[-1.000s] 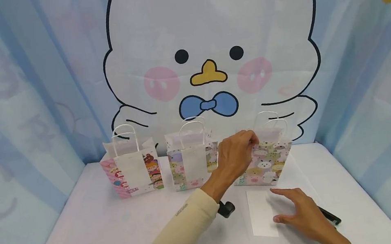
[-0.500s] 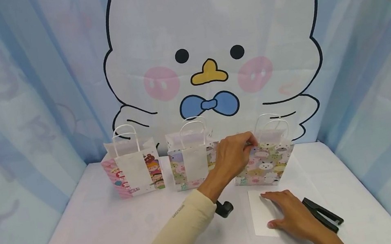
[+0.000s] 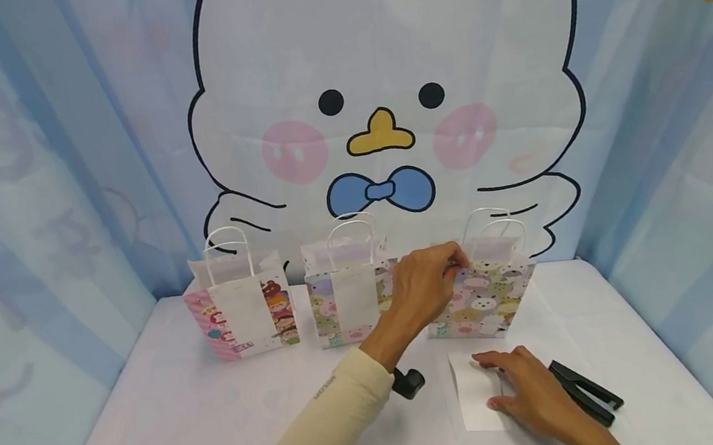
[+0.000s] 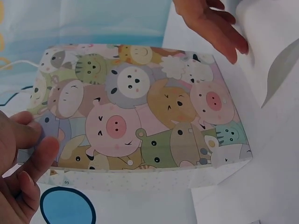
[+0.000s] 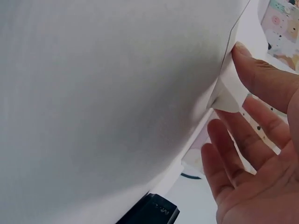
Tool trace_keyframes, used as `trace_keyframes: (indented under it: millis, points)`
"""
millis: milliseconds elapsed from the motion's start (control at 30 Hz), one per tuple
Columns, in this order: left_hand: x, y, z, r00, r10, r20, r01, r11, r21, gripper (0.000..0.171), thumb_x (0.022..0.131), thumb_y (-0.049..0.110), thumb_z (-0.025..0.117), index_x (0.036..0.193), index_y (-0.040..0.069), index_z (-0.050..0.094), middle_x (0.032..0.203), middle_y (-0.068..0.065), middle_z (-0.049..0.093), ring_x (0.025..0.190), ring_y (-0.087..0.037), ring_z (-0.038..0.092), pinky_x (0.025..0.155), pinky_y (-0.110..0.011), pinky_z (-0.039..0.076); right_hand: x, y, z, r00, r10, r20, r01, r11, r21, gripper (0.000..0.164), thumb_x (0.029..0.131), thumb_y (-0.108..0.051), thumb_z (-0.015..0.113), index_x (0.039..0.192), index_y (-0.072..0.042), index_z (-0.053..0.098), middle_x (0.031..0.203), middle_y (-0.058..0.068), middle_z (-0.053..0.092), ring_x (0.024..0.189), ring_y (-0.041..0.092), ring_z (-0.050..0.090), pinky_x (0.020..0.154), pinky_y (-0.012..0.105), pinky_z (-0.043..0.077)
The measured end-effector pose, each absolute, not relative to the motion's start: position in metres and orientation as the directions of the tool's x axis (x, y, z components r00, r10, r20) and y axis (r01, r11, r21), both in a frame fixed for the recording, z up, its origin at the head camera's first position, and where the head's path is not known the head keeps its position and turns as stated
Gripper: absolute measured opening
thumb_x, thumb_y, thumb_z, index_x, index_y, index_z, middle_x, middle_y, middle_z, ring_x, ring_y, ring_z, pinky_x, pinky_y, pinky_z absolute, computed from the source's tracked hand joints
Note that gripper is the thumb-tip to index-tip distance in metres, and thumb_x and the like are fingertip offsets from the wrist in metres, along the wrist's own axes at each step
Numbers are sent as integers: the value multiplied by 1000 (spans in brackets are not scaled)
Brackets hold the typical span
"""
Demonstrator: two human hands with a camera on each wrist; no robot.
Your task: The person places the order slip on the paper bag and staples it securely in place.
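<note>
My left hand (image 3: 428, 281) pinches the upper left edge of the right-hand paper bag (image 3: 485, 303), which is printed with cartoon animals and has white handles. In the left wrist view, thumb and fingers (image 4: 44, 149) meet at this bag's top. On the table in front of it lies a white sheet of paper (image 3: 478, 402). My right hand (image 3: 535, 394) holds the sheet between thumb and fingers, and the paper bows upward there. A bent flap of the sheet (image 5: 227, 95) shows between thumb and fingers in the right wrist view.
Just right of my right hand lies a black stapler (image 3: 588, 391). A second animal-print bag (image 3: 357, 305) and a pink cartoon bag (image 3: 243, 316) stand to the left, each with a white panel in front. A cartoon-printed curtain (image 3: 366, 41) hangs behind the white table (image 3: 174, 427).
My right hand has moved left onto the white sheet, which now bows. More of the stapler shows beside it. My left hand stays at the bag's edge.
</note>
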State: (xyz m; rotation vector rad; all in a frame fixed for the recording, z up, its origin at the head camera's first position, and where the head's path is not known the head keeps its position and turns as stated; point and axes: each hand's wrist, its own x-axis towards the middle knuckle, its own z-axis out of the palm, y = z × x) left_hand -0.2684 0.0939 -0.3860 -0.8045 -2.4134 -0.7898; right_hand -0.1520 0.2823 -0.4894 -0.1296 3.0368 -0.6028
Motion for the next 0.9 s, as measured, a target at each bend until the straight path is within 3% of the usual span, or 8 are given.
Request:
trace_keyframes:
  millis: [267, 500, 567, 600, 700, 800, 833, 900]
  points:
    - [-268, 94, -389, -709, 378, 596, 655, 667, 356, 8, 100, 20, 75, 99, 28, 75, 99, 14, 81, 67, -2, 61, 53, -10, 37, -149, 278, -488, -998, -61, -14, -44, 841, -540, 66, 74, -2, 94, 132, -25, 72, 114, -5, 72, 72, 6, 49, 66, 23, 43]
    - [-266, 95, -388, -717, 384, 581, 647, 676, 352, 7, 101, 20, 74, 102, 27, 76, 100, 12, 81, 69, -3, 64, 56, -8, 39, -150, 277, -488, -999, 31, -10, 31, 815, -579, 59, 74, -2, 95, 126, -24, 77, 157, 18, 52, 75, 12, 55, 65, 20, 50]
    - [-265, 96, -388, -722, 384, 575, 644, 677, 356, 7, 101, 20, 74, 103, 27, 76, 101, 12, 81, 69, -3, 63, 56, -7, 40, -151, 278, -488, -998, 66, -26, 68, 803, -592, 55, 75, -3, 94, 123, -24, 79, 158, 19, 51, 76, 13, 56, 65, 20, 50]
    - [-265, 96, -388, -722, 385, 575, 644, 677, 356, 7, 101, 20, 75, 103, 27, 76, 101, 12, 81, 68, -3, 63, 56, -8, 40, -151, 280, -488, -997, 78, -28, 79, 798, -598, 53, 75, -3, 94, 121, -25, 80, 156, 19, 53, 77, 13, 57, 65, 20, 50]
    - [-265, 96, -387, -721, 384, 577, 645, 677, 355, 7, 100, 20, 75, 102, 27, 76, 101, 12, 81, 67, -3, 61, 56, -8, 39, -151, 282, -486, -993, 112, -46, 115, 760, -640, 46, 78, -1, 92, 118, -22, 81, 124, 16, 70, 77, 14, 57, 62, 21, 49]
    - [-265, 96, -387, -718, 379, 584, 645, 677, 353, 7, 100, 20, 75, 101, 27, 76, 101, 12, 82, 66, -3, 60, 55, -9, 38, -150, 284, -481, -992, 127, -22, 110, 741, -662, 43, 80, -1, 90, 119, -19, 82, 94, 6, 69, 79, 14, 58, 64, 21, 50]
    - [-265, 96, -387, -716, 378, 587, 646, 676, 353, 7, 100, 20, 75, 101, 27, 76, 101, 12, 82, 66, -3, 60, 55, -9, 39, -149, 284, -479, -992, 128, -1, 96, 737, -670, 42, 81, -2, 90, 119, -18, 82, 89, 3, 67, 81, 14, 59, 65, 22, 50]
    - [-265, 95, -387, -713, 375, 592, 648, 675, 352, 7, 101, 19, 75, 100, 26, 76, 101, 12, 81, 67, -3, 61, 55, -9, 39, -148, 284, -474, -990, 117, 82, 31, 736, -677, 41, 82, -4, 90, 120, -18, 82, 96, 1, 73, 84, 14, 62, 71, 21, 54]
